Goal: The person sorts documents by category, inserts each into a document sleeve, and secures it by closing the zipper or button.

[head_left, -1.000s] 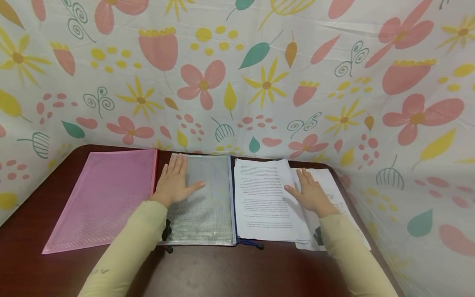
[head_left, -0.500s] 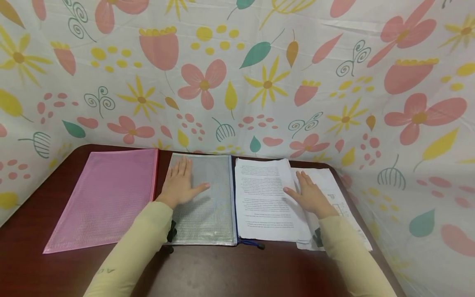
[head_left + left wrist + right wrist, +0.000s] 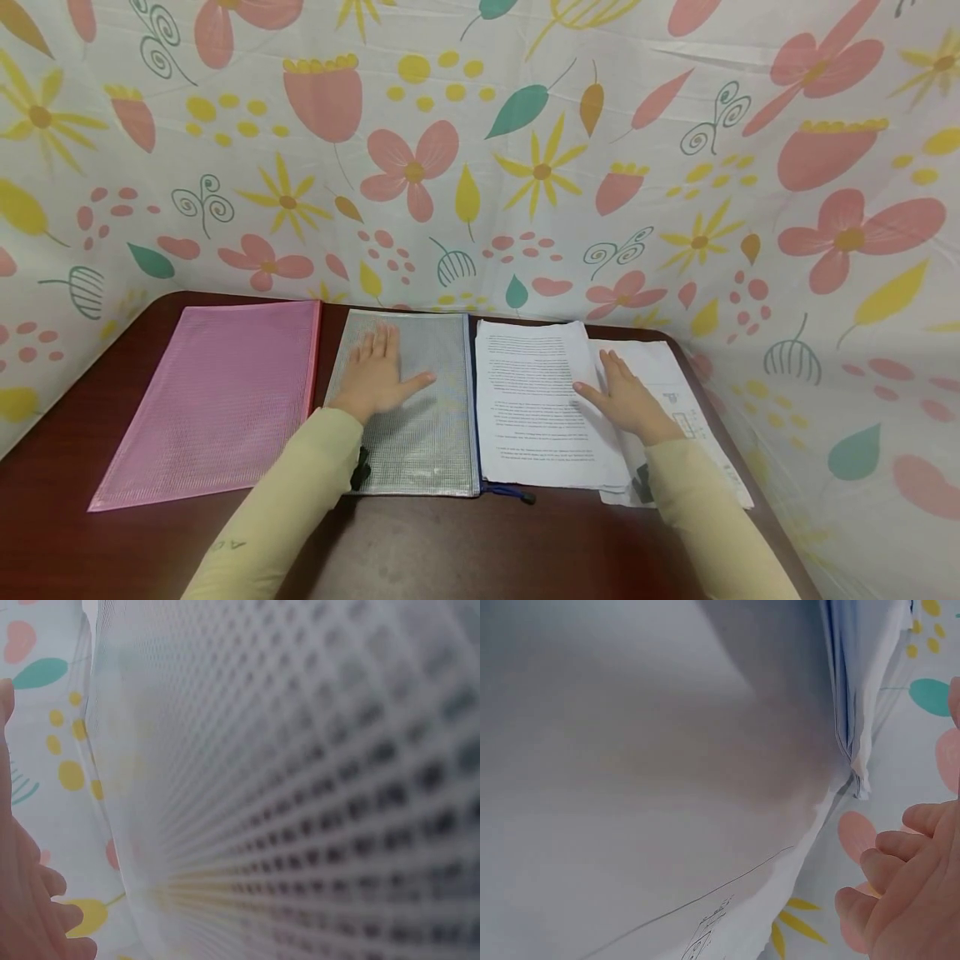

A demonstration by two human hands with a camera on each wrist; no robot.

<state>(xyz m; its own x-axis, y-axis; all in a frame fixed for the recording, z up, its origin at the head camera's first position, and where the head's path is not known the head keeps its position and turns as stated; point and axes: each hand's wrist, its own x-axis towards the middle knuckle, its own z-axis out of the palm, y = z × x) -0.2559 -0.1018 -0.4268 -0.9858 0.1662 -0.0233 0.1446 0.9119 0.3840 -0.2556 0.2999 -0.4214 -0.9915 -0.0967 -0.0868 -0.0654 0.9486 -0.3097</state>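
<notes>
My left hand (image 3: 375,377), fingers straight and thumb spread to the right, is over a clear grey mesh zip pouch (image 3: 427,442) with a blue right edge. In the left wrist view the pouch's mesh (image 3: 322,765) fills most of the frame, and the fingertips (image 3: 67,919) show at the left side. My right hand (image 3: 632,402) extends with straight fingers over printed papers, its thumb above the right edge of a text-covered stack (image 3: 525,392). Beneath it lies a sheet with small drawings (image 3: 701,417). Whether either hand touches what is under it, I cannot tell.
A pink mesh zip pouch (image 3: 225,392) with a red edge lies at the left of the dark brown table (image 3: 450,550). A blue cord with a black end (image 3: 513,493) sticks out by the grey pouch's lower corner. A flower-patterned cloth (image 3: 480,150) stands behind.
My left hand has moved right and slightly toward me, further over the grey pouch. The right hand has hardly moved. The pouches and papers stay in place.
</notes>
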